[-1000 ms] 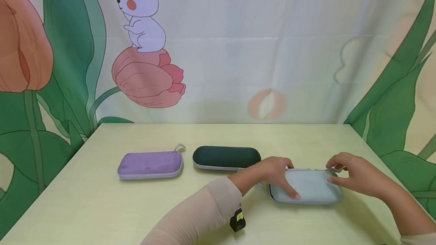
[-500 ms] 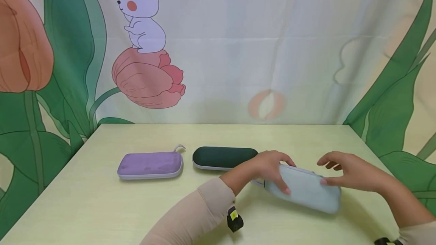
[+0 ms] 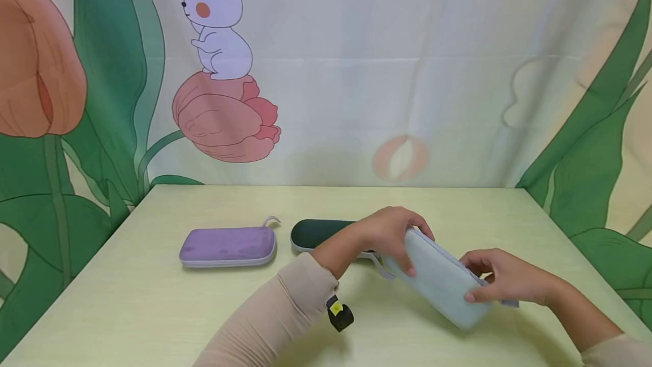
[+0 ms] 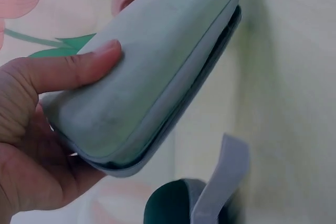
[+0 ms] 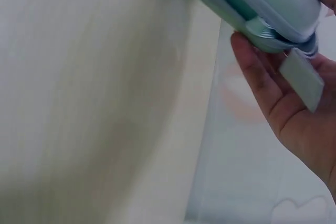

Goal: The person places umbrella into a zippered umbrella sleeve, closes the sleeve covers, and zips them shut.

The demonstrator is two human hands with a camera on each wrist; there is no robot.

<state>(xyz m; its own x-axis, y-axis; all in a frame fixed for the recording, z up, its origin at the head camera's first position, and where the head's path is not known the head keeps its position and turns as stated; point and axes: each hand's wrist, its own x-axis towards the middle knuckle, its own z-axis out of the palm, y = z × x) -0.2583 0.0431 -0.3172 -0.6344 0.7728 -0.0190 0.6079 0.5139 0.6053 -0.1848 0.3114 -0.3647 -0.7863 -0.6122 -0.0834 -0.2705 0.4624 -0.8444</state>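
A pale blue-green zip case (image 3: 438, 282) is raised and tilted over the table, its right end lower. At its left end my left hand (image 3: 386, 235) grips it, thumb on the broad face (image 4: 152, 61) and fingers behind. My right hand (image 3: 517, 276) holds the other end, thumb on the face and fingers on the far side. In the left wrist view a dark gap runs along the case's zipped edge (image 4: 184, 98). A pale pull tab (image 5: 303, 80) hangs from the case beside my right palm in the right wrist view. The contents are hidden.
A dark green case (image 3: 318, 234) with a pale strap (image 3: 383, 268) lies behind my left forearm, partly covered by it. Farther left is a purple case (image 3: 228, 245) with a loop. A printed curtain (image 3: 336, 72) hangs behind the table (image 3: 127, 299).
Both hands have lifted the pale case off the table and tilted it, right end down. My right hand left the pull tab at the top edge and now holds the right end.
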